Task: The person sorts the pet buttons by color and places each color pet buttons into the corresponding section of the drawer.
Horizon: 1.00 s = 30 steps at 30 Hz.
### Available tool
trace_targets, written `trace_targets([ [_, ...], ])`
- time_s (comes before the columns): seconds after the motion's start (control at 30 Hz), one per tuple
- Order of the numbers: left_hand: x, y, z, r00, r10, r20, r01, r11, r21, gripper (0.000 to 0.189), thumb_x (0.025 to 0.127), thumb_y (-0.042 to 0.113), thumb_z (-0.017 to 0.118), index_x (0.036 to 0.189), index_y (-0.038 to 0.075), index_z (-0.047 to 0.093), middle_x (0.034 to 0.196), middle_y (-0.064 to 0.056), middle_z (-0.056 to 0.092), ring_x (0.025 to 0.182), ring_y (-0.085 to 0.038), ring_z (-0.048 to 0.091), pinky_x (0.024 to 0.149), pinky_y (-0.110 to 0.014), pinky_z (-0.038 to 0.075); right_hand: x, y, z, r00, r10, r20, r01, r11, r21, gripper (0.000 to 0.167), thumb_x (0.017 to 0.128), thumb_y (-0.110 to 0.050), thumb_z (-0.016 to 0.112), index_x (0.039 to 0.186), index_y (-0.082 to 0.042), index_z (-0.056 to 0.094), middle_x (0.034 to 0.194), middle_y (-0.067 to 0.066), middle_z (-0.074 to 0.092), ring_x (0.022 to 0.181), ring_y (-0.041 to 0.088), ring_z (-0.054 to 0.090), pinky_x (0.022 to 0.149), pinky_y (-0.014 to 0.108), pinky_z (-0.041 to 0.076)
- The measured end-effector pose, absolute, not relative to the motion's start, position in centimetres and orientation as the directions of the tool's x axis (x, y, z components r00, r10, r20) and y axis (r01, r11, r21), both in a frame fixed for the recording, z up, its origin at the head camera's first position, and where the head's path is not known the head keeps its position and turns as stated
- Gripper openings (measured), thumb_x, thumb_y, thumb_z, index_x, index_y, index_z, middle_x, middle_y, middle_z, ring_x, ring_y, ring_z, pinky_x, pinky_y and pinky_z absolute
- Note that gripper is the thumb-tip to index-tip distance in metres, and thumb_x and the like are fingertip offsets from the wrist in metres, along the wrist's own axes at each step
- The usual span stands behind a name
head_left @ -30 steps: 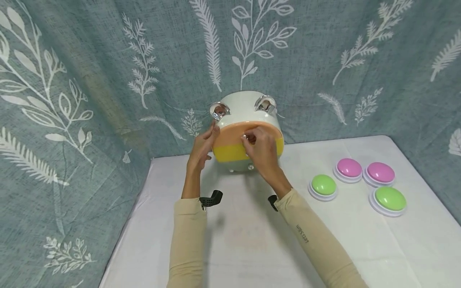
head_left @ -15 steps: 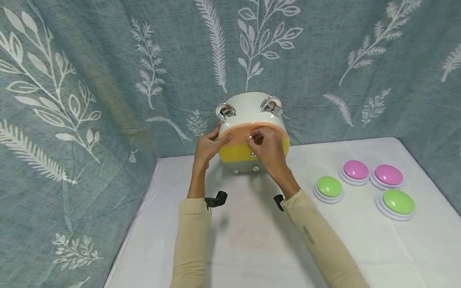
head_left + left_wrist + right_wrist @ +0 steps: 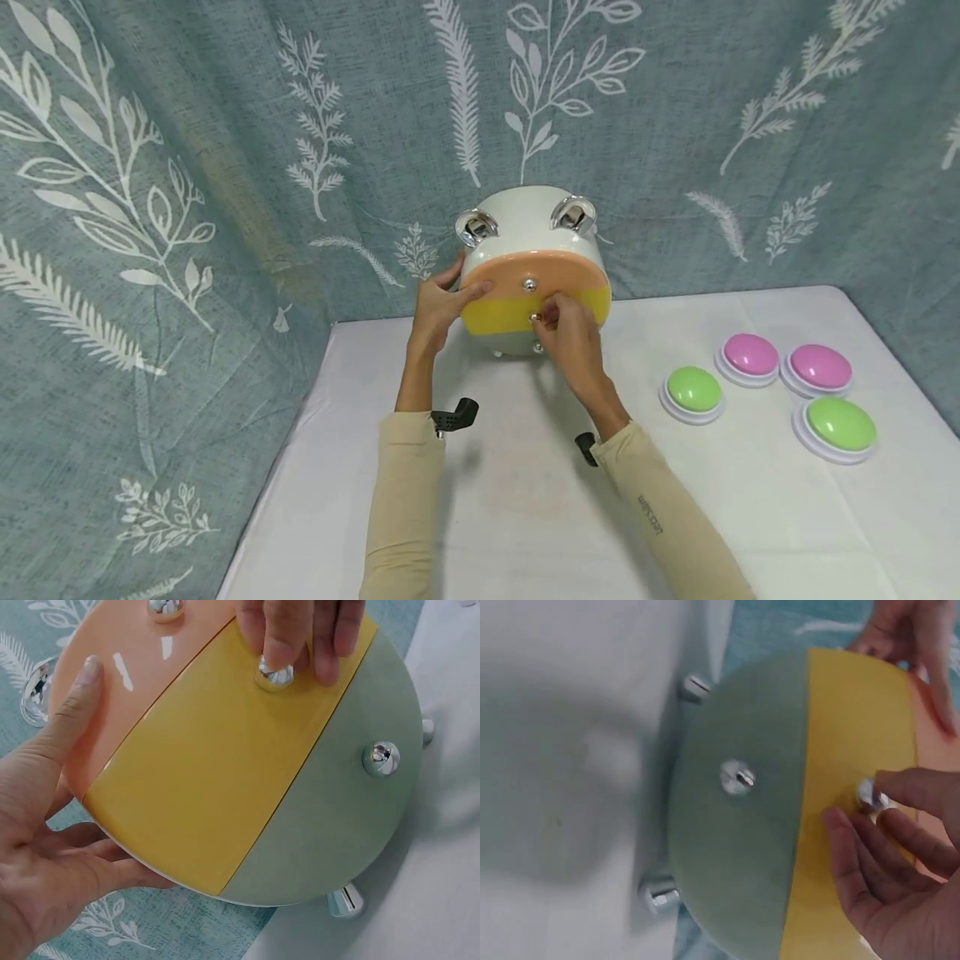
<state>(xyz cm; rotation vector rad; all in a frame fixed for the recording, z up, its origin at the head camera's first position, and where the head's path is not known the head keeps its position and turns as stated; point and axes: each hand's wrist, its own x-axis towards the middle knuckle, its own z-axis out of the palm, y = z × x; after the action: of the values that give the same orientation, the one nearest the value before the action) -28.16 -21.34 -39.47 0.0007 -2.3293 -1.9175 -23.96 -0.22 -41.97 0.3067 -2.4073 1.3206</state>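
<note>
A round white drawer box (image 3: 517, 218) with chrome ears stands at the back of the table. Its front is split into an orange drawer (image 3: 504, 271), a yellow drawer (image 3: 491, 317) and a green drawer (image 3: 330, 780), each with a silver knob. My left hand (image 3: 437, 310) grips the box's left side, thumb on the orange front and the other fingers behind the edge. With thumb and finger, my right hand (image 3: 573, 343) pinches the yellow drawer's knob (image 3: 870, 795). All three drawer fronts look flush in the left wrist view.
To the right on the white table (image 3: 517, 533) sit two pink push lights (image 3: 752, 355) and two green push lights (image 3: 693, 389). A teal leaf-patterned curtain (image 3: 382, 108) hangs right behind the box and along the left side.
My right hand has moved down from the orange drawer's knob to the yellow one. My left thumb has come onto the orange front. The head view has shifted slightly.
</note>
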Motion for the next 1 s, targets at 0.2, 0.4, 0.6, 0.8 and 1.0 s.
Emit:
trace_targets([
  [0.2, -28.2, -21.4, -39.4, -0.998, -0.042, 0.038, 0.032, 0.141, 0.989, 0.080, 0.084, 0.021, 0.089, 0.154, 0.027, 0.050, 0.167, 0.000, 0.043, 0.153, -0.025, 0.045, 0.080, -0.019, 0.056, -23.8, -0.9, -43.2, -0.864, 0.017, 0.503, -0.405, 0.570, -0.715, 0.010, 0.089, -0.006, 0.080, 0.093, 0.002, 0.075, 0.085, 0.014, 0.077, 0.077, 0.026, 0.073, 0.069, 0.038, 0.061],
  [0.4, -28.1, -21.1, -39.2, -0.998, -0.058, 0.037, 0.029, 0.142, 0.989, 0.084, 0.080, 0.020, 0.092, 0.153, 0.029, 0.051, 0.164, 0.000, 0.047, 0.150, -0.025, 0.049, 0.082, -0.018, 0.058, -24.1, -1.6, -43.2, -0.834, 0.050, 0.550, -0.398, 0.637, -0.661, 0.003, 0.083, 0.000, 0.074, 0.083, 0.003, 0.072, 0.078, 0.013, 0.076, 0.071, 0.027, 0.071, 0.064, 0.037, 0.057],
  [0.6, -28.2, -21.0, -39.3, -0.997, -0.074, 0.033, 0.021, 0.162, 0.987, 0.083, 0.080, 0.022, 0.093, 0.152, 0.029, 0.052, 0.163, 0.003, 0.049, 0.154, -0.023, 0.044, 0.092, -0.027, 0.060, -23.6, -1.6, -43.1, -0.828, 0.039, 0.560, -0.410, 0.639, -0.650, 0.002, 0.079, 0.002, 0.073, 0.080, 0.004, 0.071, 0.077, 0.015, 0.076, 0.072, 0.028, 0.073, 0.063, 0.038, 0.060],
  [0.8, -28.2, -21.4, -39.4, -0.997, -0.073, 0.039, 0.027, 0.168, 0.985, 0.082, 0.081, 0.024, 0.092, 0.153, 0.029, 0.052, 0.163, 0.004, 0.048, 0.159, -0.025, 0.034, 0.118, -0.044, 0.049, -22.1, -1.5, -43.0, -0.833, 0.015, 0.553, -0.415, 0.644, -0.642, 0.004, 0.079, 0.002, 0.074, 0.081, 0.004, 0.072, 0.078, 0.015, 0.076, 0.072, 0.027, 0.073, 0.063, 0.037, 0.060],
  [1.0, -28.0, -21.6, -39.4, -0.998, -0.059, 0.027, 0.017, 0.169, 0.986, 0.084, 0.083, 0.024, 0.091, 0.155, 0.031, 0.049, 0.165, 0.004, 0.044, 0.159, -0.024, 0.035, 0.114, -0.047, 0.053, -20.5, -1.4, -42.9, -0.839, 0.012, 0.544, -0.393, 0.677, -0.622, 0.004, 0.080, 0.000, 0.074, 0.080, 0.003, 0.072, 0.076, 0.014, 0.075, 0.068, 0.025, 0.071, 0.060, 0.037, 0.058],
])
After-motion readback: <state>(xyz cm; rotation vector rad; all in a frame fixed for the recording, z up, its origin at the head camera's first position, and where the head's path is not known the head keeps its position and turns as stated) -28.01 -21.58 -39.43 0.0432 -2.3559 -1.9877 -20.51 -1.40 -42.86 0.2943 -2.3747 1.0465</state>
